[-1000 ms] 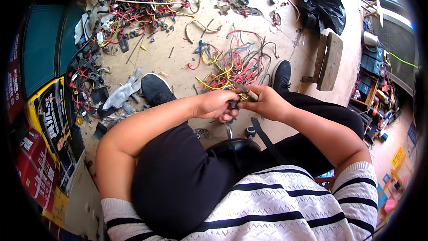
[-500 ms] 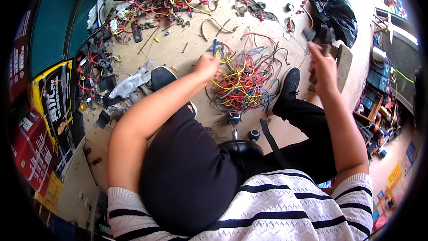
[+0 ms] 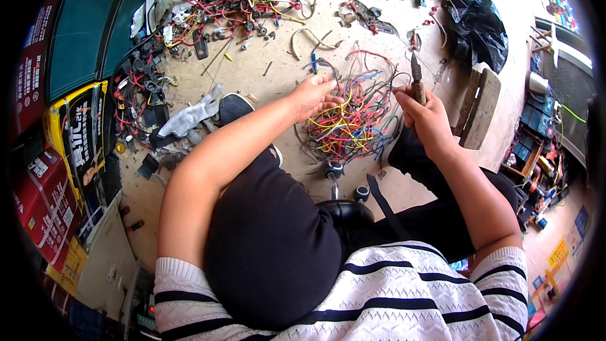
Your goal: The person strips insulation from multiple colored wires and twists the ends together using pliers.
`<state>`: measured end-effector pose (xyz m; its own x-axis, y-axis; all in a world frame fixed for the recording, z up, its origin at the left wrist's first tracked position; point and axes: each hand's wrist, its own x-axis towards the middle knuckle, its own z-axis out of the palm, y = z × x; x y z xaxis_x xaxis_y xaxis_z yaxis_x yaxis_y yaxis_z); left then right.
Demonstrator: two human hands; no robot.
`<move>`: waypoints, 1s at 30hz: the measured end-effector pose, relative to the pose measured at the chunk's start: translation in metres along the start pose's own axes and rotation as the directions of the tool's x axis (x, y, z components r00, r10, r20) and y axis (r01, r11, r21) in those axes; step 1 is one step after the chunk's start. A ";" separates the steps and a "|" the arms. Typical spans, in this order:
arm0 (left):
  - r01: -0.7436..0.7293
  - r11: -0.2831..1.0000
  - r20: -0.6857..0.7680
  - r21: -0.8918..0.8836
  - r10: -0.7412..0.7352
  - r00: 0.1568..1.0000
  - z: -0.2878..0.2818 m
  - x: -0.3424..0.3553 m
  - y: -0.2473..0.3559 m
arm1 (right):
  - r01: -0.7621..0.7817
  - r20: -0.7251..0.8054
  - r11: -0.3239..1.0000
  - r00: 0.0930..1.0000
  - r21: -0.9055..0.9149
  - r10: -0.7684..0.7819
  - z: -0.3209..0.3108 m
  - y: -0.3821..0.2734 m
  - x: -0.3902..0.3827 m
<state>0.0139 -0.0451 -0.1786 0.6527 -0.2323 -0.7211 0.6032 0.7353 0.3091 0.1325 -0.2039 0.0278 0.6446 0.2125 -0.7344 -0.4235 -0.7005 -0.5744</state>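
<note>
A loose tangle of red, yellow, blue and black wires [image 3: 347, 129] lies on the floor between my shoes. At its upper left edge my left hand [image 3: 312, 96] has its fingers curled on some of the wires; which strands they grip is partly hidden. My right hand [image 3: 426, 113] is closed around a pointed tool [image 3: 415, 79] with a dark, narrow tip and a brownish handle. The tip points away from me, to the right of the tangle and apart from it. Its exact kind is not plain.
A larger heap of wires and connectors [image 3: 233, 0] covers the floor at the far left. At right are a wooden block [image 3: 480, 110] and a black plastic bag [image 3: 476, 28]. A grey glove [image 3: 189, 113] lies left of my shoe, near stacked boxes [image 3: 53, 199].
My right hand has come back leftward and nearer the tangle from beside the wooden block, with the tool now pointing up. My left hand has shifted slightly right and its fingers have loosened a little.
</note>
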 end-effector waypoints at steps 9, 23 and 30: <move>-0.250 0.862 0.383 0.440 0.072 0.921 0.047 -0.033 -0.004 | 0.474 0.276 0.772 0.879 -0.424 -0.389 0.001 0.030 0.006; -0.860 0.228 0.761 0.457 0.400 0.511 0.047 -0.050 -0.013 | 0.156 0.354 0.705 0.924 -0.692 0.144 0.018 0.025 -0.018; -0.855 0.148 0.778 0.497 0.359 0.515 0.043 -0.050 -0.004 | 0.048 0.339 0.730 0.905 -0.682 0.257 0.013 0.006 -0.026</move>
<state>-0.0009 -0.0638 -0.1167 0.9095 -0.3512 0.2223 -0.2407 -0.0091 0.9706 0.1051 -0.2048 0.0384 0.2581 0.2431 -0.9350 0.1558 -0.9656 -0.2080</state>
